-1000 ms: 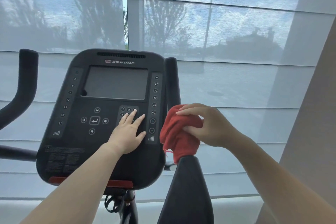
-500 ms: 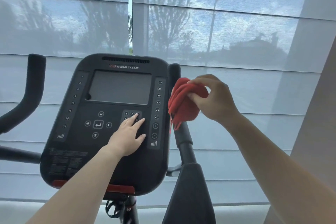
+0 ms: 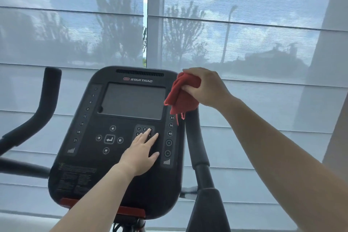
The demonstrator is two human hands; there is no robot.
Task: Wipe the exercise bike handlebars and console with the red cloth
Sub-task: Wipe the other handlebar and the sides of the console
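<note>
The black Star Trac console (image 3: 120, 156) fills the centre, with a grey screen and button pads. My left hand (image 3: 140, 153) lies flat on the number keypad, fingers spread, holding nothing. The right handlebar (image 3: 195, 143) rises as a black padded upright just right of the console. Its top end is wrapped in the bunched red cloth (image 3: 181, 98), which my right hand (image 3: 204, 87) grips from the right side. The left handlebar (image 3: 40, 107) curves up at the far left, untouched.
A large window with grey translucent roller blinds (image 3: 244, 34) stands right behind the bike. A pale wall panel (image 3: 335, 100) runs down the right edge. A red trim strip (image 3: 130, 211) and dark cables sit under the console.
My right hand has slid the red cloth up the right handlebar from its lower padded part to its top end. My left hand has stayed on the keypad.
</note>
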